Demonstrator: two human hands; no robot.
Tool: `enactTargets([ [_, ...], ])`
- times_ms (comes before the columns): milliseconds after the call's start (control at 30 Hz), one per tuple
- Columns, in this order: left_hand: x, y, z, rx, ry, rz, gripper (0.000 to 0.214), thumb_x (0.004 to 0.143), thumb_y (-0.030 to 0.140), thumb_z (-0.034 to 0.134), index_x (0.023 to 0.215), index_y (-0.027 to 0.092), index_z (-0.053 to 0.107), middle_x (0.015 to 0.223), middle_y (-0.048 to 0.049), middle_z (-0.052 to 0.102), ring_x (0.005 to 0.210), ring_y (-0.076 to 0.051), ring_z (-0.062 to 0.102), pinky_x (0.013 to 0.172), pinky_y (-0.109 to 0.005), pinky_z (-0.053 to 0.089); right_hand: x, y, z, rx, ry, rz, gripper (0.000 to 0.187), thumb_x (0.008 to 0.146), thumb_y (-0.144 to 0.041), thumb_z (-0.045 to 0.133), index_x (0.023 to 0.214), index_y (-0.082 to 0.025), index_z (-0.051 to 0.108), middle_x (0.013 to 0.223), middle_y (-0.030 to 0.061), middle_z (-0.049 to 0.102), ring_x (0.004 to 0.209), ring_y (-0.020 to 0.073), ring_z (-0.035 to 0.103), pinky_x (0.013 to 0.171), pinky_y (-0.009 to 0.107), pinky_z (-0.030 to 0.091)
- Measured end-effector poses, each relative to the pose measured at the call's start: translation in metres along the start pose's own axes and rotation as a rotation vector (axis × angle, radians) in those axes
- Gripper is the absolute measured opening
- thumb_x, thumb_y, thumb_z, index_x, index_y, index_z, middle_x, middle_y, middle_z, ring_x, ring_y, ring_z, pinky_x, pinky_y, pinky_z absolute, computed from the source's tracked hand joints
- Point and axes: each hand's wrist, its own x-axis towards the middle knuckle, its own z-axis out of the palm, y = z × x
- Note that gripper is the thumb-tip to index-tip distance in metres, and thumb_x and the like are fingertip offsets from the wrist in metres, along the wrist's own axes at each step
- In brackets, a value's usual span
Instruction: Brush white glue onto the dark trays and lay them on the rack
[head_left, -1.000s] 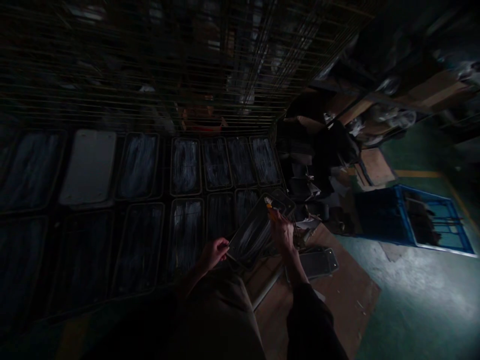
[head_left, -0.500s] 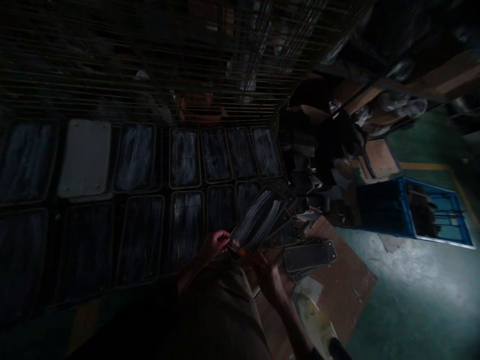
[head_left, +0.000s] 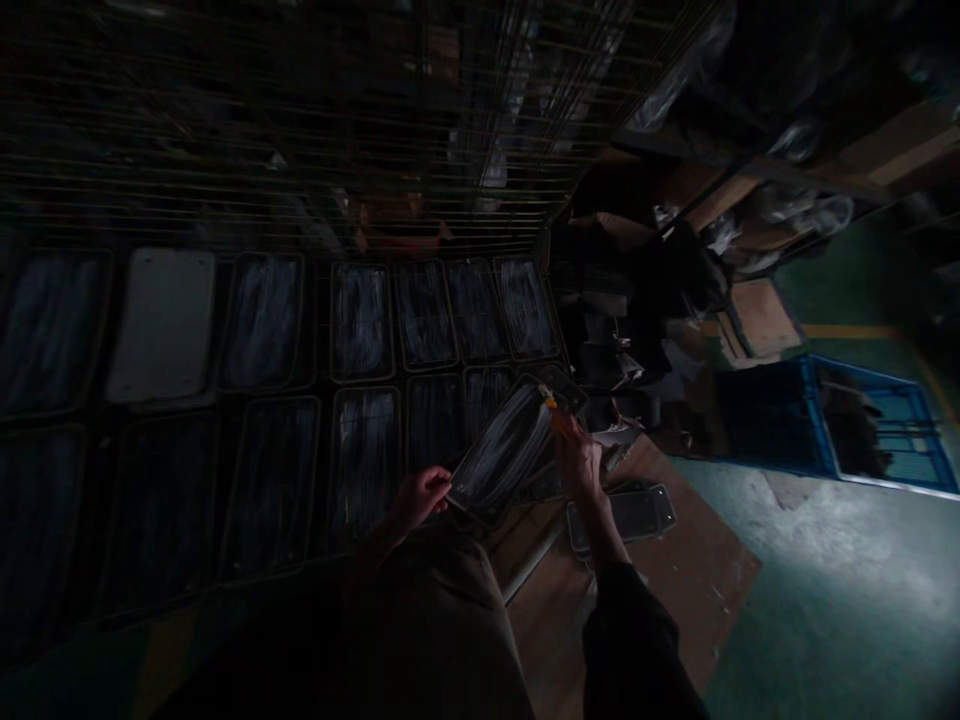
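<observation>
My left hand (head_left: 422, 497) pinches the near left corner of a dark rectangular panel (head_left: 499, 450) with rounded corners and whitish streaks along it. The panel is tilted over others in the row. My right hand (head_left: 579, 458) is closed round a brush (head_left: 551, 398) with an orange-yellow handle, its tip at the panel's far right end. Beneath my right forearm, a small stack of dark panels (head_left: 641, 508) lies on a brown board (head_left: 675, 570). More streaked panels (head_left: 362, 320) lie in two rows to the left.
One pale grey panel (head_left: 163, 325) lies in the far row. A wire cage (head_left: 300, 180) stands behind the rows. To the right are a blue crate (head_left: 817, 420) holding dark material, a cardboard piece (head_left: 761, 315) and green floor (head_left: 840, 580).
My right hand has moved the brush from the panel's near left corner to its far right end. More whitish streaks cover the panel. My left hand still holds the corner.
</observation>
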Motion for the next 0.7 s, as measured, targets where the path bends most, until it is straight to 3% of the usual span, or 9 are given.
enactTargets([
  [100,0.002,-0.004,0.000,0.004,0.002,-0.003,0.023,0.070,0.032,0.064,0.084,0.015,0.061,0.058,0.0033,0.062,0.044,-0.010,0.059,0.043,-0.018,0.043,-0.021,-0.008,0.004,0.010,-0.115,-0.069,0.040,0.089,-0.010,0.036,0.118,-0.019,0.061,0.099,0.0103,0.069,0.080,0.0196,0.063,0.065,0.028,0.047],
  [200,0.004,-0.008,0.000,0.001,0.015,-0.026,0.024,0.070,0.032,0.063,0.087,0.015,0.060,0.059,0.0032,0.063,0.045,-0.011,0.060,0.044,-0.020,0.045,-0.064,-0.023,-0.001,0.112,-0.275,-0.106,0.040,0.088,-0.008,0.036,0.117,-0.019,0.062,0.087,0.0076,0.069,0.074,0.0162,0.063,0.063,0.023,0.046],
  [333,0.002,-0.008,0.000,-0.013,0.007,-0.017,0.025,0.070,0.033,0.064,0.087,0.014,0.060,0.055,0.0039,0.061,0.044,-0.012,0.060,0.044,-0.020,0.046,-0.101,-0.032,-0.015,0.295,-0.404,-0.006,0.035,0.093,-0.015,0.038,0.119,-0.021,0.060,0.082,0.0031,0.070,0.066,0.0120,0.064,0.059,0.018,0.046],
  [400,0.000,-0.005,0.000,-0.024,0.013,-0.013,0.027,0.070,0.034,0.065,0.088,0.014,0.060,0.057,0.0034,0.062,0.045,-0.012,0.061,0.043,-0.020,0.046,-0.094,-0.026,-0.021,0.340,-0.320,0.064,0.033,0.095,-0.019,0.038,0.119,-0.021,0.060,0.084,0.0035,0.070,0.067,0.0123,0.065,0.059,0.019,0.048],
  [533,-0.004,0.001,0.000,-0.014,0.010,-0.023,0.031,0.069,0.035,0.067,0.091,0.015,0.059,0.066,0.0017,0.065,0.050,-0.012,0.064,0.044,-0.020,0.047,-0.049,-0.001,-0.020,0.235,-0.051,0.062,0.031,0.095,-0.025,0.040,0.117,-0.019,0.060,0.093,0.0070,0.070,0.081,0.0167,0.067,0.069,0.023,0.050],
  [633,-0.003,0.001,0.002,-0.001,0.021,-0.060,0.031,0.067,0.033,0.069,0.089,0.015,0.058,0.068,0.0012,0.065,0.049,-0.012,0.064,0.043,-0.019,0.047,-0.025,0.015,-0.012,0.094,-0.013,0.014,0.035,0.092,-0.020,0.039,0.121,-0.019,0.059,0.105,0.0090,0.069,0.088,0.0185,0.066,0.073,0.025,0.050],
  [700,-0.002,0.000,0.004,-0.003,0.029,-0.080,0.030,0.067,0.032,0.069,0.089,0.015,0.057,0.070,0.0010,0.066,0.048,-0.012,0.064,0.043,-0.019,0.048,-0.024,0.017,-0.008,0.029,-0.033,0.004,0.039,0.089,-0.014,0.038,0.123,-0.020,0.058,0.107,0.0092,0.068,0.090,0.0188,0.065,0.073,0.025,0.049],
])
